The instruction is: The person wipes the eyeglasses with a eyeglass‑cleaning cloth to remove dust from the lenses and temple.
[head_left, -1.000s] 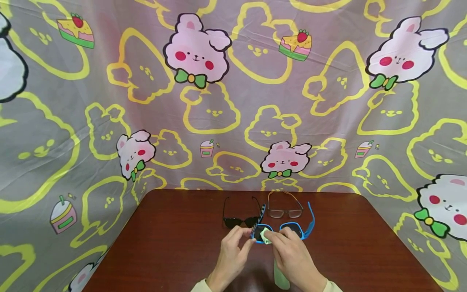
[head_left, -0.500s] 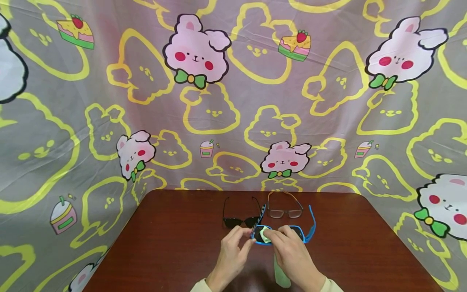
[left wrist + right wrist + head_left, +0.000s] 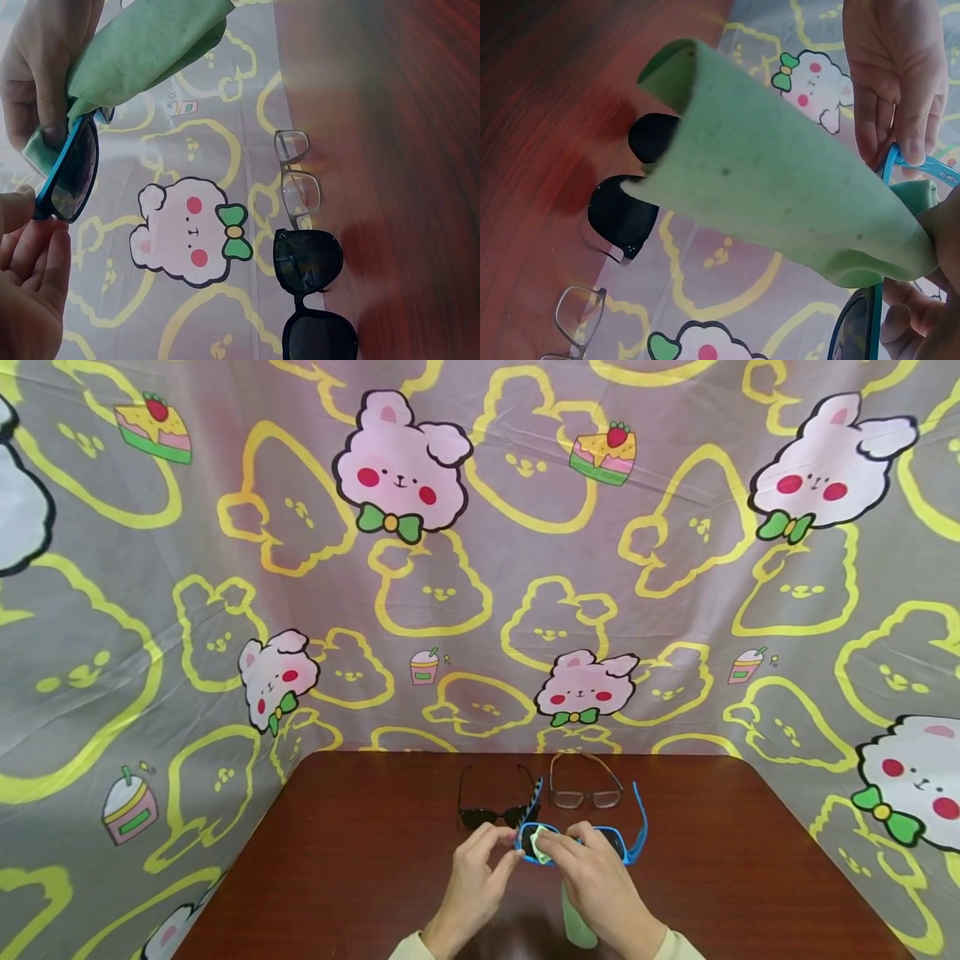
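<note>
Blue-framed sunglasses (image 3: 617, 840) with dark lenses are held above the table. My left hand (image 3: 476, 878) pinches their left corner by the hinge, thumb below and fingers above. My right hand (image 3: 604, 883) grips a green cloth (image 3: 780, 172) and presses a fold of it on the left lens. The cloth's loose end hangs below the right hand in the head view. In the left wrist view the left fingertips hold the frame's end (image 3: 46, 204), and the cloth (image 3: 142, 56) lies over the bridge side.
Black sunglasses (image 3: 480, 817) and clear-lensed glasses (image 3: 587, 798) lie farther back on the brown table (image 3: 337, 843), arms pointing away. A patterned curtain (image 3: 465, 610) with rabbit prints surrounds the table's back and sides.
The right hand's fingers and the cloth have shifted slightly left across the left lens. The left hand keeps its hold; the sunglasses have tilted slightly.
</note>
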Demonstrator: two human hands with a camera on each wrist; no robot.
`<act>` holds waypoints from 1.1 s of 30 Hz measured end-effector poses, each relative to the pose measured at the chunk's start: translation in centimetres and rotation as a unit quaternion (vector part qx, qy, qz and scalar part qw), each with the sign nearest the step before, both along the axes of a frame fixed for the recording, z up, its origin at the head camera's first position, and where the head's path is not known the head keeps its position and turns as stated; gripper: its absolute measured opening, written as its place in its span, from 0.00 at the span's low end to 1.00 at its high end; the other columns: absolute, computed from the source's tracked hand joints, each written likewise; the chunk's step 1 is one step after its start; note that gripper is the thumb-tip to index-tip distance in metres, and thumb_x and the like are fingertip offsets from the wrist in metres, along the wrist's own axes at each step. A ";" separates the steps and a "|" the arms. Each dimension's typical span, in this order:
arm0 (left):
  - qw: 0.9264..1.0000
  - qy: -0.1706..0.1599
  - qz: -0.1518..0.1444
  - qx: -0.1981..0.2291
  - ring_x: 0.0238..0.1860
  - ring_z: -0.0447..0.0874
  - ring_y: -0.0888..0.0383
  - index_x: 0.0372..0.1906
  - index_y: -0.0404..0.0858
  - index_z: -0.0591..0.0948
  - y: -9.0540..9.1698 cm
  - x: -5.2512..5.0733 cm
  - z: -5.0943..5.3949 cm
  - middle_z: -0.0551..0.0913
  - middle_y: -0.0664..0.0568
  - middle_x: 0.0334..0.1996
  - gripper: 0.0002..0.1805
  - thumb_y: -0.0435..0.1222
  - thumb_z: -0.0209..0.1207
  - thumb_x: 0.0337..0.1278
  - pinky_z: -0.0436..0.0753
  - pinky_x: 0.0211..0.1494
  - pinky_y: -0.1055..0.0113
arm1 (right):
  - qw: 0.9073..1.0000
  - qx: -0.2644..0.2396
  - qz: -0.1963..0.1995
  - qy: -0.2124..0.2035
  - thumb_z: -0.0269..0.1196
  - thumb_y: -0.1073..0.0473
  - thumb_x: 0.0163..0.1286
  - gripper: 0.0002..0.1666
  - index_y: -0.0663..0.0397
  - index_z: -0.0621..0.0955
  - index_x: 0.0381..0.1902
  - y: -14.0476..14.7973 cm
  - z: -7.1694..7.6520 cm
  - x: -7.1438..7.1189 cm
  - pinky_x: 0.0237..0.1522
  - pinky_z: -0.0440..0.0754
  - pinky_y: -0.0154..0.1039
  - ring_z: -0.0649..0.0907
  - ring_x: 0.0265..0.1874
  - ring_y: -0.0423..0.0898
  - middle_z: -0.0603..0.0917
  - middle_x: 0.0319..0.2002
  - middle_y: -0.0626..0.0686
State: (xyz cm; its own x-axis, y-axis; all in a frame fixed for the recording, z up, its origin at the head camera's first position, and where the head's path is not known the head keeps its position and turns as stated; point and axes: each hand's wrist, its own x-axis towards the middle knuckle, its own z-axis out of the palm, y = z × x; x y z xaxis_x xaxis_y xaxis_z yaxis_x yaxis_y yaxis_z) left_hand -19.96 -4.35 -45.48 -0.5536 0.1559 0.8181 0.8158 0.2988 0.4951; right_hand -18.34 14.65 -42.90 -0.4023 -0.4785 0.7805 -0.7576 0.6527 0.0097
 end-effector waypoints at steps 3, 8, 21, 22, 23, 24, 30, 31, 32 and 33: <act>1.000 -0.009 -0.002 0.000 0.36 0.81 0.62 0.37 0.37 0.80 0.0 0.0 0.2 0.80 0.56 0.34 0.10 0.28 0.67 0.48 0.77 0.41 0.74 | 1.000 0.003 0.000 0.001 0.53 0.73 0.52 0.23 0.51 0.83 0.43 -0.1 0.1 -0.1 0.31 0.71 0.37 0.72 0.32 0.44 0.84 0.43 0.47; 1.000 -0.019 0.001 -0.005 0.36 0.81 0.63 0.37 0.37 0.81 -0.1 0.2 0.5 0.80 0.56 0.33 0.09 0.29 0.67 0.50 0.77 0.41 0.75 | 1.000 0.007 0.001 0.011 0.47 0.71 0.59 0.21 0.52 0.84 0.40 -0.4 0.2 -0.2 0.32 0.71 0.37 0.73 0.32 0.44 0.85 0.43 0.48; 1.000 -0.020 0.001 -0.004 0.35 0.81 0.64 0.37 0.37 0.81 -0.1 0.2 0.2 0.79 0.57 0.33 0.09 0.29 0.67 0.48 0.79 0.38 0.69 | 1.000 0.008 0.009 0.010 0.47 0.69 0.63 0.21 0.50 0.84 0.41 -0.6 0.0 -0.3 0.29 0.66 0.35 0.72 0.33 0.42 0.84 0.45 0.46; 1.000 -0.018 0.000 -0.003 0.35 0.81 0.64 0.37 0.37 0.80 -0.1 0.1 0.2 0.79 0.57 0.33 0.09 0.30 0.67 0.49 0.79 0.38 0.69 | 1.000 0.008 0.011 0.009 0.46 0.68 0.66 0.20 0.49 0.84 0.41 -0.6 0.0 -0.2 0.29 0.66 0.34 0.72 0.33 0.42 0.84 0.45 0.46; 1.000 -0.015 -0.002 -0.002 0.35 0.81 0.64 0.37 0.37 0.80 -0.1 0.1 0.2 0.79 0.57 0.33 0.09 0.30 0.67 0.49 0.79 0.38 0.69 | 1.000 0.007 0.014 0.008 0.45 0.66 0.69 0.20 0.49 0.84 0.42 -0.6 0.0 -0.2 0.29 0.66 0.34 0.72 0.34 0.42 0.84 0.46 0.46; 1.000 -0.016 -0.004 -0.001 0.35 0.81 0.64 0.37 0.38 0.80 -0.1 0.1 0.2 0.79 0.57 0.33 0.09 0.30 0.66 0.50 0.78 0.38 0.70 | 1.000 0.006 0.015 0.007 0.43 0.64 0.73 0.21 0.49 0.84 0.42 -0.6 0.0 -0.2 0.29 0.66 0.34 0.72 0.34 0.42 0.84 0.46 0.46; 1.000 -0.009 -0.005 0.001 0.34 0.81 0.63 0.38 0.38 0.80 -0.1 0.1 0.3 0.79 0.57 0.33 0.09 0.29 0.66 0.50 0.78 0.38 0.71 | 1.000 0.004 0.020 0.009 0.32 0.54 0.79 0.30 0.47 0.84 0.42 -0.7 0.1 -0.2 0.29 0.66 0.33 0.72 0.33 0.41 0.84 0.46 0.46; 1.000 -0.014 -0.007 0.003 0.34 0.81 0.63 0.38 0.38 0.80 -0.1 0.1 0.3 0.79 0.57 0.33 0.09 0.29 0.66 0.51 0.78 0.38 0.71 | 1.000 0.004 0.022 0.008 0.33 0.54 0.79 0.30 0.47 0.84 0.42 -0.7 0.1 -0.1 0.29 0.66 0.32 0.72 0.33 0.41 0.84 0.46 0.46; 1.000 -0.019 -0.008 0.005 0.35 0.81 0.63 0.37 0.38 0.80 -0.1 0.2 0.3 0.79 0.56 0.33 0.08 0.30 0.66 0.51 0.79 0.38 0.71 | 1.000 0.005 0.024 0.008 0.34 0.54 0.79 0.29 0.47 0.84 0.42 -0.7 0.1 -0.1 0.29 0.66 0.32 0.71 0.33 0.41 0.84 0.46 0.46; 1.000 -0.018 -0.009 0.005 0.35 0.82 0.62 0.38 0.38 0.80 -0.1 0.2 0.3 0.79 0.56 0.33 0.08 0.30 0.66 0.51 0.79 0.39 0.70 | 1.000 0.006 0.026 0.008 0.34 0.54 0.79 0.29 0.47 0.84 0.42 -0.7 0.1 -0.1 0.29 0.66 0.32 0.72 0.33 0.41 0.84 0.46 0.46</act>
State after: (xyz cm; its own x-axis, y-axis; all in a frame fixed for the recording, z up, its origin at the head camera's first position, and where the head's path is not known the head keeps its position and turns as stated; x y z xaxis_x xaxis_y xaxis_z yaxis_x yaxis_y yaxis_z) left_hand -19.80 -4.43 -45.15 -0.5799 0.1577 0.7993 0.8026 0.2791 0.5273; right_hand -18.44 13.93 -42.76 -0.3648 -0.5075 0.7806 -0.7901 0.6123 0.0289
